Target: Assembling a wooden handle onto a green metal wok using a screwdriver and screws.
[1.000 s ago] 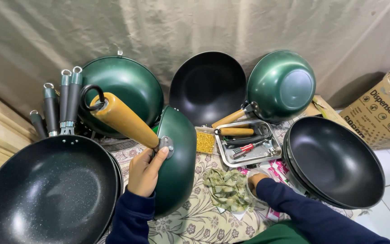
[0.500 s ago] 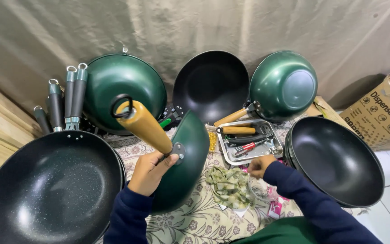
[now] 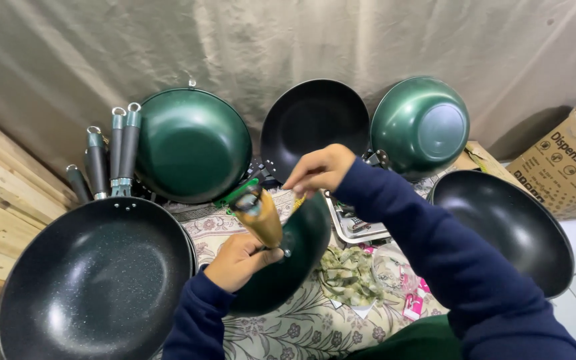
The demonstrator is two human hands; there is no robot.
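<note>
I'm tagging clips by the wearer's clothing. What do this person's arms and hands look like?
Both arms are covered by long, dark navy sleeves of soft knit fabric with ribbed cuffs at the wrists. The left hand and right hand are bare: no gloves, and no rings, watch or markings are visible.

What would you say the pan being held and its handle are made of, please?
The pan looks like metal with a glossy green enamel-like coating, judging by its sheen. Its handle looks like light wood or a wood-look finish, tan and matte; the pictures leave that open.
</note>
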